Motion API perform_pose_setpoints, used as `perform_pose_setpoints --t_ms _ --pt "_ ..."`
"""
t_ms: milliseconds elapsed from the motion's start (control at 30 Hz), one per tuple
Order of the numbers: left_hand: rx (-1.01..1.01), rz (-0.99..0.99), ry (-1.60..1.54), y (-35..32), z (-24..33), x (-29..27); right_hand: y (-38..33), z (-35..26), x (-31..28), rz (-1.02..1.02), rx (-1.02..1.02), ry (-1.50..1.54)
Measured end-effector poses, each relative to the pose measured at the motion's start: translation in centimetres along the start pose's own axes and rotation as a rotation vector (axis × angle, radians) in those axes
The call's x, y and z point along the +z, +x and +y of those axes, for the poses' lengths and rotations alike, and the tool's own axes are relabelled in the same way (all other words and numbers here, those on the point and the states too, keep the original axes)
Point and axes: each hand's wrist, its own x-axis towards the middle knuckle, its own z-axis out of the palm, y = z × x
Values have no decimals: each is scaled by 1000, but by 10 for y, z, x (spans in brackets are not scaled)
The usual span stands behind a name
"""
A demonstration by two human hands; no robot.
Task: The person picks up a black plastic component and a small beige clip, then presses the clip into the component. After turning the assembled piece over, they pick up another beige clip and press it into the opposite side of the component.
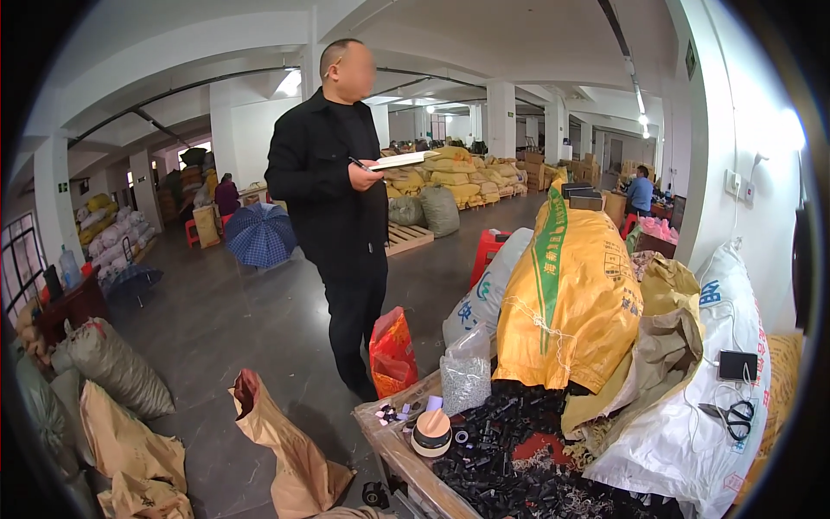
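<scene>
Neither of my hands shows in the head view. A table (393, 445) with a wrapped edge stands at the lower right, bearing a spread heap of small black parts (493, 441). Beside the heap are a clear bag of small grey pieces (465, 383) and a round peach-topped item (432, 430) with a pale and dark rim. A large yellow woven sack (571, 298) lies at the heap's far side. On a white sack (692, 424) at the right rest black-handled scissors (737, 419) and a small dark device (737, 365) with a white cable.
A person (333, 190) in black stands beyond the table, holding a notebook (402, 160) and a pen. An upright brown paper sack (290, 450), a red bag (392, 350) and a blue umbrella (259, 235) occupy the floor. Stacked yellow sacks (458, 177) line the back; others sit farther off.
</scene>
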Motion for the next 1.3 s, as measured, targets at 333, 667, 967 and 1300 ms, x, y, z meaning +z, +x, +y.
perform_pose_setpoints --t_ms 333,667,967,1300 --pt "-176 -144 -246 4 -27 9 2 -11 -4 68 62 -20" --pt "330 270 -404 15 80 -38 -16 3 -17 424 83 82" --pt "827 -113 -957 33 197 -81 -21 2 -20 426 194 45" --pt "682 -645 -1166 62 189 -89 -12 2 -20 343 174 61"
